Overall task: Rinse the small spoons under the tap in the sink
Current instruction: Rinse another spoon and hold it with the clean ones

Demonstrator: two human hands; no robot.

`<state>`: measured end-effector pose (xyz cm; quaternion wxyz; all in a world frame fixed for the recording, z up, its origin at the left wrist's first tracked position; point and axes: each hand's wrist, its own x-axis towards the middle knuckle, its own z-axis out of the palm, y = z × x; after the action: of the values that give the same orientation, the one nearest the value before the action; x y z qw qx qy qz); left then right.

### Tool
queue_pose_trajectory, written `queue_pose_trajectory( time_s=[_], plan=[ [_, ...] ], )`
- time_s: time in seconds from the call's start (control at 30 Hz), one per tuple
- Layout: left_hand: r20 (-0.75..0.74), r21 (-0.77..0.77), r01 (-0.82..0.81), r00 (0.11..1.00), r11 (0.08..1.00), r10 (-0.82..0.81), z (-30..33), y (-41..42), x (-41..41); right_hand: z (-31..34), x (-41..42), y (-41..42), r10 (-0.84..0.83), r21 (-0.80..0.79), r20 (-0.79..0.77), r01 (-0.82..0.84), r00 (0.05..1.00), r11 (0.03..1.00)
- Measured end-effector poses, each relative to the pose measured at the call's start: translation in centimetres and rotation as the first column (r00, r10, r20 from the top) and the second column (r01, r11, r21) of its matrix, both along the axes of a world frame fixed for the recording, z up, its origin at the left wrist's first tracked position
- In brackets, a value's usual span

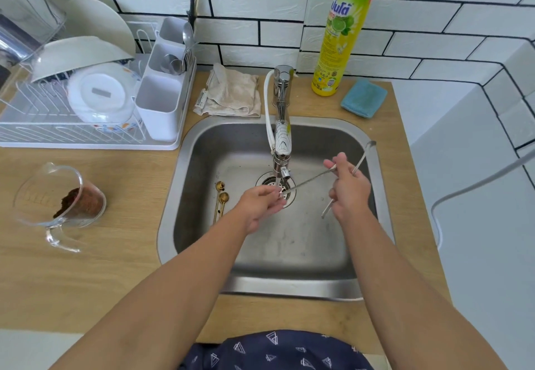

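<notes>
From the head camera, the rinse looks to be midway. Water runs from the tap in a thin stream onto the bowl end of a silver spoon, which lies slantwise over the drain. The left hand is under the stream, its fingertips closed around that spoon's bowl end, seemingly rubbing it. The right hand pinches the same spoon's handle end between thumb and forefinger, and also grips a second silver spoon, which runs through the fist with its bowl up near the sink's right rim and its handle tip poking out below the hand. Whether that second spoon has been rinsed I cannot tell. Two gold spoons lie side by side on the sink floor left of the drain, just beside the left hand but untouched by either hand; dark specks show on them, so I judge they are yet to be rinsed. So one spoon is being washed now, one is held aside, and two wait in the basin. None has gone to the rack on the counter, well apart to the left.
</notes>
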<state>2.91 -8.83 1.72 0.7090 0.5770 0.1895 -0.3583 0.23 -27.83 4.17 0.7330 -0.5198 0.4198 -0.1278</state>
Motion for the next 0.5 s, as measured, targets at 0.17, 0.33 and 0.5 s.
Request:
queue_pose_trajectory(
  time_s=[0.17,0.33,0.5],
  plan=[
    [-0.06,-0.152,0.029,0.997,0.988,-0.039,0.3,0.4,-1.5,-0.4,-0.5,0.8,0.129,-0.018,0.025,-0.129,0.991,0.992],
    [0.122,0.023,0.164,0.979,0.986,-0.165,1.0,1.9,-3.1,-1.6,-1.3,5.1,0.271,0.193,0.012,-0.269,0.962,0.944],
    [0.335,0.333,0.147,0.905,0.931,-0.262,0.9,1.8,-4.5,-1.7,-1.3,7.1,0.209,0.405,0.13,-0.244,0.969,0.881]
  ],
)
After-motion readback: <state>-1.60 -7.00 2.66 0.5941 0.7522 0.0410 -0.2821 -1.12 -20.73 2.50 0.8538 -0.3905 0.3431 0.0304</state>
